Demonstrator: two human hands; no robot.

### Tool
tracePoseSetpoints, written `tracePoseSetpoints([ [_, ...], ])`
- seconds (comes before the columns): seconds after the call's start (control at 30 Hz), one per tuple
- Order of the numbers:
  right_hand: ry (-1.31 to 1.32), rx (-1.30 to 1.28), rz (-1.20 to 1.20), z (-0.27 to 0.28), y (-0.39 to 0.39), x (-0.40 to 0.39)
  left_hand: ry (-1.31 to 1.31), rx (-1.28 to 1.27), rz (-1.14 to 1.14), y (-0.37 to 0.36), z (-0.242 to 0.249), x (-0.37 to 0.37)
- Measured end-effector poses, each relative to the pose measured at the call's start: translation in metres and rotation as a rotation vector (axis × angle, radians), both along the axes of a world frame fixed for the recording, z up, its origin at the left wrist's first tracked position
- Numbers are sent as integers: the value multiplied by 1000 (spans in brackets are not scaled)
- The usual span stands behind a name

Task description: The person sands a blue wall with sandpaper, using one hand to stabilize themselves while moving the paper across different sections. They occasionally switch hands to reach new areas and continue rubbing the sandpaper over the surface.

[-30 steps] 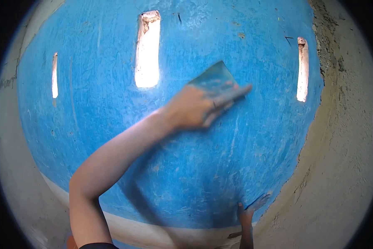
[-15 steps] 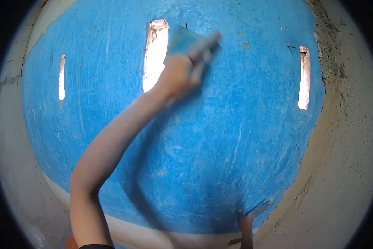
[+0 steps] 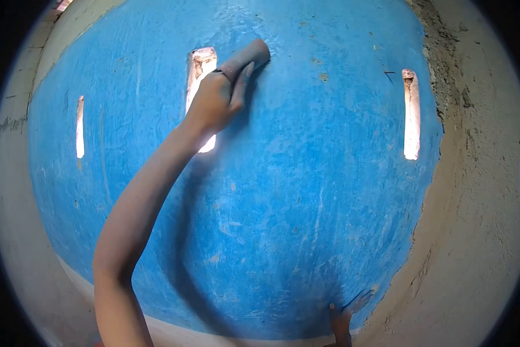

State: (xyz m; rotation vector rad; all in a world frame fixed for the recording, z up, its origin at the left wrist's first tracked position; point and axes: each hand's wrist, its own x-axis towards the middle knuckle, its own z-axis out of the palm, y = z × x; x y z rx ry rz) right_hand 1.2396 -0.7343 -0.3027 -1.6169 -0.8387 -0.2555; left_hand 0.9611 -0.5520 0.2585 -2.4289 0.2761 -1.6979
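The head view shows the left hand [image 3: 216, 101] gripping a folded sanding sheet [image 3: 245, 58] high on the blue wall [image 3: 306, 191] beside a light slit [image 3: 201, 87], the right hand [image 3: 346, 309] spread flat low down; steady, even pressure would serve best.

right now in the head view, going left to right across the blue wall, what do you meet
narrow bright slot at the far left of the blue painted wall → left hand raised, gripping a folded greyish sheet against the wall, over the taller bright slot → right hand's fingers pressed flat low on the wall → narrow bright slot at right → bare rough plaster edge
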Motion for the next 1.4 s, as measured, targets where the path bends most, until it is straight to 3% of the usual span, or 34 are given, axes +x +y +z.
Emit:
tracePoseSetpoints([
  [0.03,-47,-33,-69,-45,12,25,13,-43,76,-5,-1,-1],
  [0.07,-37,-82,-56,-59,16,33,30,77,-6,-11,-13,10],
  [0.1,-27,-131,-44,-72,19,40,130,251,107,-24,-25,13],
  [0.13,36,-203,55,-73,10,39,283,325,164,-30,-34,18],
  [0.17,98,-278,156,-73,7,39,265,392,233,-31,-30,20],
  [0.2,-26,-376,98,-95,12,48,248,452,303,-32,-27,21],
  [0.27,-275,-569,-23,-158,29,85,35,320,115,-14,9,24],
  [0.33,-167,-418,-27,-144,31,85,-58,108,84,-23,24,27],
  [0.4,-141,-386,-20,-143,33,83,43,153,71,-36,1,42],
  [0.43,-128,-374,-9,-136,30,77,224,191,148,-42,-12,44],
  [0.53,-107,-317,-4,-110,28,62,301,390,268,-42,-12,52],
  [0.57,-108,-299,-6,-102,28,60,58,454,250,-34,5,52],
  [0.6,-102,-280,-2,-97,27,58,-4,248,108,-32,22,51],
  [0.63,-99,-268,-4,-93,26,55,-39,98,148,-33,37,50],
  [0.7,-95,-247,-1,-84,25,51,-24,15,112,-41,40,54],
  [0.8,-93,-221,2,-74,25,49,332,186,49,-62,-13,65],
  [0.87,-100,-207,3,-70,26,48,343,580,179,-49,-26,76],
  [0.93,-104,-192,3,-65,28,48,130,497,155,-46,3,71],
  [1.07,-103,-174,3,-57,29,48,-325,-8,71,-39,74,61],
  [1.13,-107,-170,4,-53,30,49,-129,135,-3,-42,50,81],
  [1.2,-105,-161,4,-51,31,48,252,336,73,-60,0,93],
  [1.3,-110,-152,4,-49,33,49,186,545,221,-59,-3,100],
  [1.4,-109,-141,5,-46,33,50,-48,60,107,-50,73,80],
])
